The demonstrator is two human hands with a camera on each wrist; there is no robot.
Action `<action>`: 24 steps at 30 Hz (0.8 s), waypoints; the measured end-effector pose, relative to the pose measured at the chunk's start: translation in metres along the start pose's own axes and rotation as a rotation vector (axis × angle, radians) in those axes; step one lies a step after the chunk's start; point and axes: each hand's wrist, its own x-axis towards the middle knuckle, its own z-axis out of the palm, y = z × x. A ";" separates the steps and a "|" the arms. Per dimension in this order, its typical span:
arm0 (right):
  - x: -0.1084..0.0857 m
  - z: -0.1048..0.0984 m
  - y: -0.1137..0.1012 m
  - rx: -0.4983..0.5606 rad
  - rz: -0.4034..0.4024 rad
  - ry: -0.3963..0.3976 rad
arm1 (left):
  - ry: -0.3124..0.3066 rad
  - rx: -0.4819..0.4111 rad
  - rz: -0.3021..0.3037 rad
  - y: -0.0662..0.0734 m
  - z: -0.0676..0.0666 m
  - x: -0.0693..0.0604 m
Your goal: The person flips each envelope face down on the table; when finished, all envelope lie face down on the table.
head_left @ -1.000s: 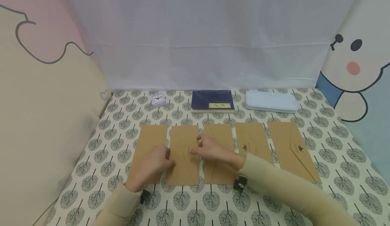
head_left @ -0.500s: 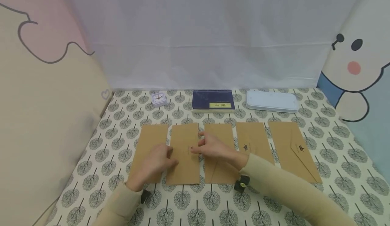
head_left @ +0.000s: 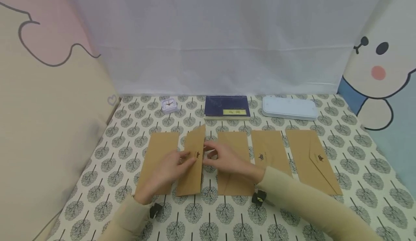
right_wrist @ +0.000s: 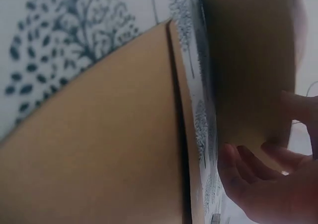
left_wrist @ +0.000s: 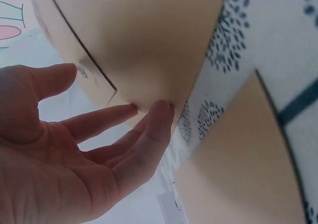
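Note:
A brown paper envelope (head_left: 191, 178), second from the left in a row, tilts up with its right long edge raised off the cloth. Its printed crown mark and flap side face up and left. My left hand (head_left: 169, 169) touches that side; in the left wrist view its fingertips (left_wrist: 161, 110) rest on the paper, fingers loosely bent. Behind the raised edge is my right hand (head_left: 225, 158). The right wrist view has its fingertips (right_wrist: 229, 152) against the shaded back of the envelope (right_wrist: 253, 70), thumb near the edge.
More brown envelopes lie flat: one at the left (head_left: 164, 140) and several to the right, including one (head_left: 313, 154) at the far end. Behind the row are a small white clock (head_left: 169, 105), a dark blue book (head_left: 225, 105) and a pale blue case (head_left: 289, 107). Tree-patterned cloth covers the table.
The second envelope has gone from lying flat to tilted, its right edge raised and leaning left. My left fingers have shifted onto its face; my right fingers have moved behind it.

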 end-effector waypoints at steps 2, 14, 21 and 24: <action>0.001 0.003 0.002 -0.034 -0.033 -0.022 | -0.006 -0.030 0.009 0.003 0.000 0.000; 0.007 0.011 0.002 -0.425 -0.096 0.018 | 0.034 -0.174 0.040 0.018 0.000 -0.007; 0.008 0.013 0.001 -0.376 -0.056 0.000 | -0.010 -0.396 0.053 0.019 -0.005 -0.012; 0.010 0.013 0.003 -0.363 -0.050 -0.007 | -0.034 -0.499 0.065 0.018 -0.010 -0.014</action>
